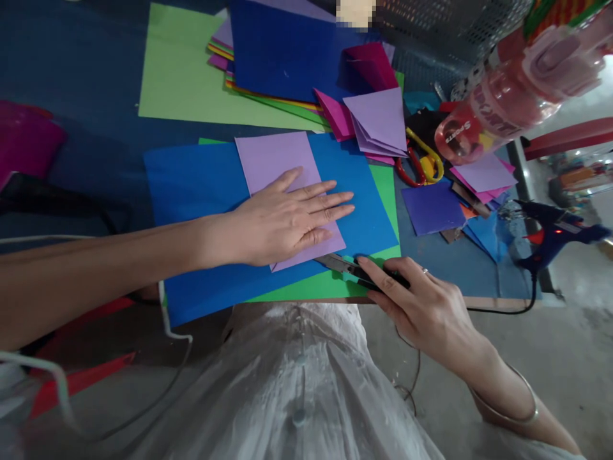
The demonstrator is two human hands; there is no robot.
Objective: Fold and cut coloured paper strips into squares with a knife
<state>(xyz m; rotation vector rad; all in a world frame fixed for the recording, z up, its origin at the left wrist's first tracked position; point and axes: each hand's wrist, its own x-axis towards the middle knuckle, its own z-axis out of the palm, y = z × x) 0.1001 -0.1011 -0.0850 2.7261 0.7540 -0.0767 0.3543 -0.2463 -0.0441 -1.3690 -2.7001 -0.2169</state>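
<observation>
Hands work apart: the left hand lies flat with fingers spread on a folded lilac sheet, and the right hand is closed around a utility knife, blade at the sheet's near edge. Beneath the lilac sheet, a blue sheet overhangs the near edge of the surface; a glue gun occupies its near-right corner, a pink bottle its right edge.

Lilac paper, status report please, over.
Left hand flat on lilac paper, grip open; right hand, grip closed on utility knife. Paper lies over blue sheet, knife blade at paper's near edge. Left hand partly covers paper.
</observation>
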